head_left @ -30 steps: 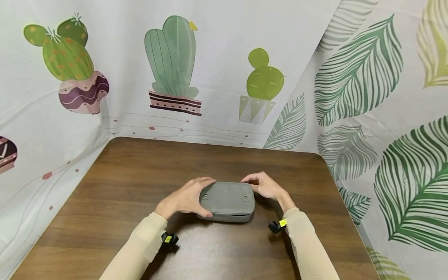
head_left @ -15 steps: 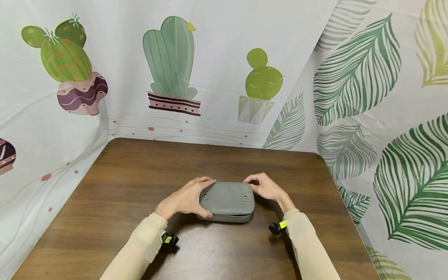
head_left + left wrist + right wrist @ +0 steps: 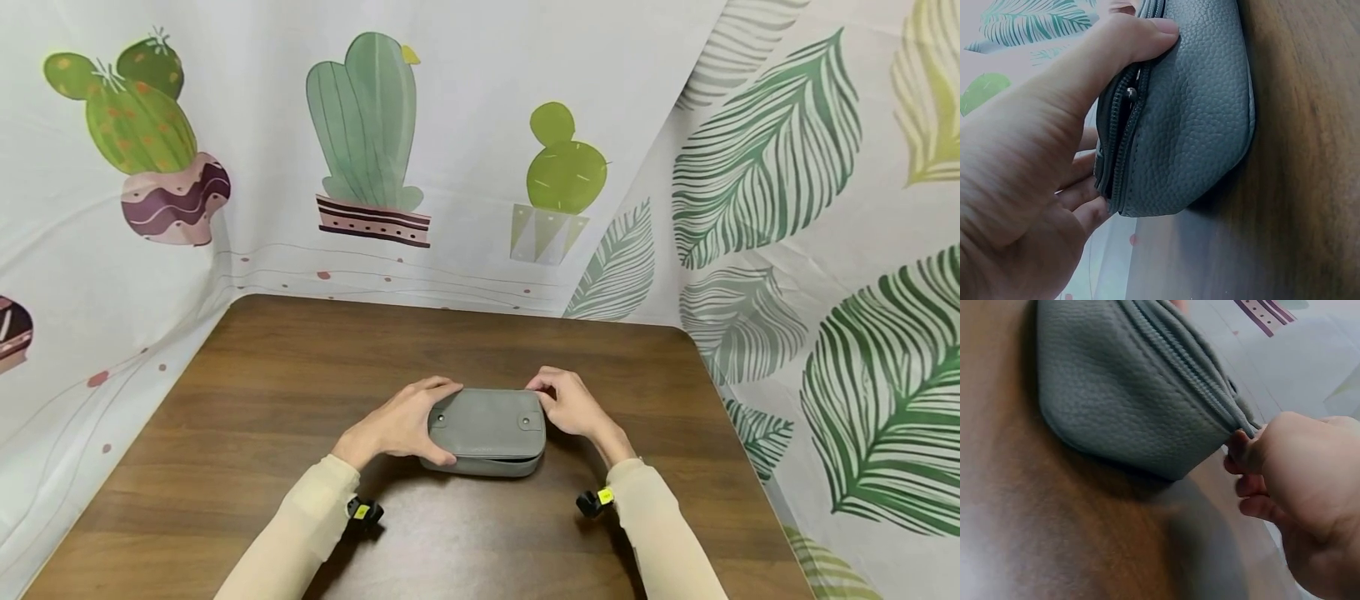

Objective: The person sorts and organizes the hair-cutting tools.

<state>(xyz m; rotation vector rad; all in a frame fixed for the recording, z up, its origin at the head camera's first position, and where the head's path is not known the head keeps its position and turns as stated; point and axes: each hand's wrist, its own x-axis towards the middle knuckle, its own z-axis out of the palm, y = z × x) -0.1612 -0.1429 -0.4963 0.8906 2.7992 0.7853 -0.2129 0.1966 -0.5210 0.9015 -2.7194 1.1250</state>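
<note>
A grey pebbled-leather zip pouch (image 3: 486,423) lies on the table with two metal snaps on its top. My left hand (image 3: 397,422) grips its left end, thumb on the near side and fingers over the far edge. In the left wrist view the zipper teeth (image 3: 1124,125) stand apart beside the thumb, with a small silver ball between them. My right hand (image 3: 573,406) pinches the zipper at the far right corner, its fingertips hiding the pull. The right wrist view shows parted zipper teeth (image 3: 1179,359) running up to those fingers.
The brown wooden table (image 3: 315,350) extends around the pouch on every side. A white cloth (image 3: 480,167) printed with cacti and leaves hangs behind it and along both sides. Each wrist wears a small black camera (image 3: 365,512).
My right hand has slid a little to the right along the pouch's far edge to its corner. The near right gap under the lid looks slightly wider. My left hand keeps its hold.
</note>
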